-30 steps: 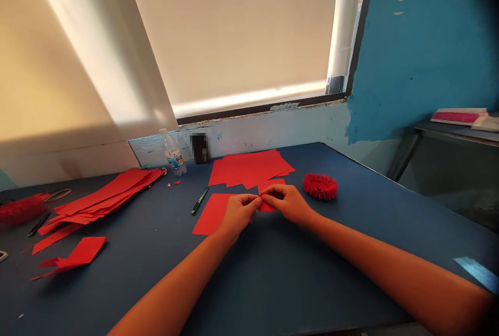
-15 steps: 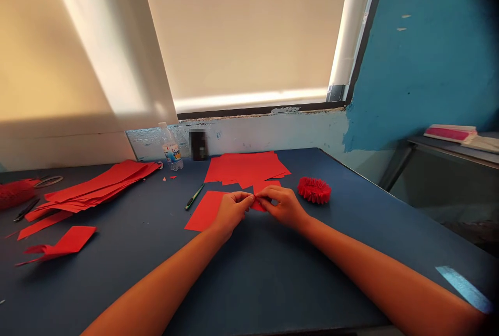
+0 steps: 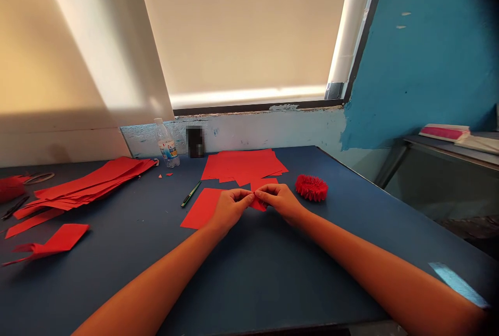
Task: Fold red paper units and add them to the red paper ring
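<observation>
A small piece of red paper (image 3: 259, 205) is at the middle of the view, held just above the blue desk (image 3: 117, 289). The left hand (image 3: 232, 209) and the right hand (image 3: 280, 202) come together around it. The fingers (image 3: 248, 196) of both hands are closed and pinch it from 2 sides, so most of the piece is hidden and only a small red corner shows below them.

I judge that this paper is very light and thin, a little stiff but easy to bend, and that it can crease or tear without much force. Its smooth surface may slip, so the best hold seems to be near its edges, between thumb and first finger.

Under the left hand lies a flat red sheet (image 3: 200, 209), and just beyond the hands is a loose pile of red sheets (image 3: 241, 165). To the right sits a ring of tightly pleated red paper (image 3: 311, 188). A green pen (image 3: 191, 194) lies left of the hands. On the left part of the desk are long red paper strips (image 3: 89, 183), with a bent red piece (image 3: 50, 238) nearer. A plastic water bottle (image 3: 167, 146) stands by the far wall.
</observation>
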`<act>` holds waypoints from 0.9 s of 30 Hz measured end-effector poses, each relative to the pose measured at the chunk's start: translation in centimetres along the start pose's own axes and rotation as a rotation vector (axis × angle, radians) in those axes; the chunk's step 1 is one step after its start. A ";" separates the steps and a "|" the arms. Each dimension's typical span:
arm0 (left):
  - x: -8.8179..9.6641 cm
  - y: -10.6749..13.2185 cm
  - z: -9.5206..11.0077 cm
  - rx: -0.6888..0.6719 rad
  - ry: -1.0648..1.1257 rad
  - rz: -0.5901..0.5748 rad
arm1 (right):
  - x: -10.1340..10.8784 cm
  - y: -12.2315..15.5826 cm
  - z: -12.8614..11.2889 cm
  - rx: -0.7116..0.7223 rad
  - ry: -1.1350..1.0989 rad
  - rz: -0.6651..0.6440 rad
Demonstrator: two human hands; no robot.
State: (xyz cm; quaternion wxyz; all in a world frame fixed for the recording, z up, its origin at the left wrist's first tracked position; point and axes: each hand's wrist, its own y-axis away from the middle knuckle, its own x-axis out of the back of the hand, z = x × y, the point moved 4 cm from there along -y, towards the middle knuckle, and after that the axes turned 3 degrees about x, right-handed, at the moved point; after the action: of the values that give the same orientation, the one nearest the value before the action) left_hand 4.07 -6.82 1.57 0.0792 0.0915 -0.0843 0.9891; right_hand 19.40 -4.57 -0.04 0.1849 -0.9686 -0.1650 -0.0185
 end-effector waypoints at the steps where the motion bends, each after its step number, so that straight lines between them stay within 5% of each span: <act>1: 0.0 0.0 0.1 -0.006 0.000 -0.003 | 0.0 0.0 0.0 -0.005 -0.008 0.001; 27: 0.3 -0.1 0.0 -0.046 -0.065 -0.019 | -0.3 0.0 -0.1 -0.077 -0.048 -0.046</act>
State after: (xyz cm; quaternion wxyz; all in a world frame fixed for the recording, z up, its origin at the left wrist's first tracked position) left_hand 3.77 -6.62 1.64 0.0879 0.1224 -0.1088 0.9826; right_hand 19.14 -4.65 0.04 0.1431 -0.9712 -0.1907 -0.0059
